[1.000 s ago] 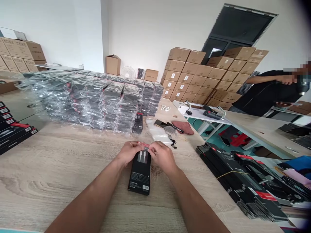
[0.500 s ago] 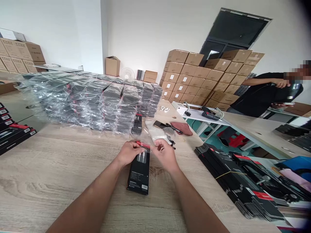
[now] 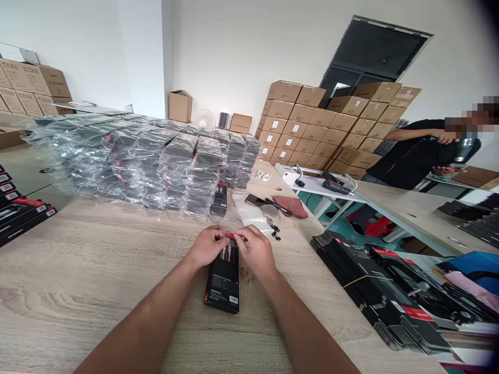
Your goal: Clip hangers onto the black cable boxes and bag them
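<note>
A flat black retail package (image 3: 223, 280) with a red top edge and a barcode label lies on the wooden table (image 3: 78, 270) in front of me. My left hand (image 3: 206, 248) pinches its top left corner, fingers closed. My right hand (image 3: 255, 252) is closed on the top right corner at the red strip. Both hands meet over the package's upper end, which they partly hide. A thin clear plastic sleeve seems to cover the package.
A big stack of plastic-wrapped black packages (image 3: 156, 156) fills the table behind. Flat black cartons (image 3: 374, 291) lie at the right, more (image 3: 19, 213) at the left. A phone, pen and brown cloth (image 3: 290, 205) sit beyond my hands. Cardboard boxes (image 3: 323, 130) stand behind; a person in black (image 3: 421, 153) stands at right.
My right hand, which had lifted slightly off the package half a second ago, has come back onto its top right corner. The package barely moved.
</note>
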Motion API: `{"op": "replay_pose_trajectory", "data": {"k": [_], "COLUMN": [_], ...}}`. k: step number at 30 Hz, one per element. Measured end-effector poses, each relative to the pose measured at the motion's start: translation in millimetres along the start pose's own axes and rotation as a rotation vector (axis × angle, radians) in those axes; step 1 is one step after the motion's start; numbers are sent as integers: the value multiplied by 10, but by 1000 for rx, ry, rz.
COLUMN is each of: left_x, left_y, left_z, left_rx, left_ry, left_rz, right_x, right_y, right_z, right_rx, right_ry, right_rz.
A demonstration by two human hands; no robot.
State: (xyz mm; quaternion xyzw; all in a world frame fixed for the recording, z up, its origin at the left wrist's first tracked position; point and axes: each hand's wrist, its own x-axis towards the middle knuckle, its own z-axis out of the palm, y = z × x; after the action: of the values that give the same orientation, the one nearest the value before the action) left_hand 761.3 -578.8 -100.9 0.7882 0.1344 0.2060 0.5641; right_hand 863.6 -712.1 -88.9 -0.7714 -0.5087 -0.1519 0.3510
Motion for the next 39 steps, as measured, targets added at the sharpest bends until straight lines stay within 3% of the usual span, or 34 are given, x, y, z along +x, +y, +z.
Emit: {"op": "replay_pose_trajectory", "data": {"k": [3, 6, 8, 10, 14, 18, 22, 30, 34, 39], "left_x": [-16, -54, -87, -121, -163, -151, -117, -92, -72, -60], "left_y": [15, 56, 85, 102, 109, 103, 72, 44, 41, 10], "left_z": [1, -69, -142, -205, -219, -155, -134, -72, -41, -25], "left_rx": [-58, -253, -429, -582, -776, -789, -674, -316, -229, -229], "left_ry": [-61, -149, -220, -288, -389, -307, -193, 48, 5, -9], "left_rz": [-25, -159, -267, -352, -414, -441, -443, -219, -117, -159], "right_x": [46, 83, 84, 69, 25, -1, 4, 22, 9, 4], "right_y": [136, 328, 412, 431, 338, 264, 279, 229, 176, 143], "right_z": [-33, -141, -196, -202, -96, -18, -47, -131, -123, -98], "right_rx": [96, 187, 199, 178, 207, 441, 434, 221, 196, 206], "right_ry": [113, 345, 424, 393, 129, -82, -62, -82, -114, -34], "right_rz": [89, 220, 262, 242, 135, 172, 197, -44, -92, -17]}}
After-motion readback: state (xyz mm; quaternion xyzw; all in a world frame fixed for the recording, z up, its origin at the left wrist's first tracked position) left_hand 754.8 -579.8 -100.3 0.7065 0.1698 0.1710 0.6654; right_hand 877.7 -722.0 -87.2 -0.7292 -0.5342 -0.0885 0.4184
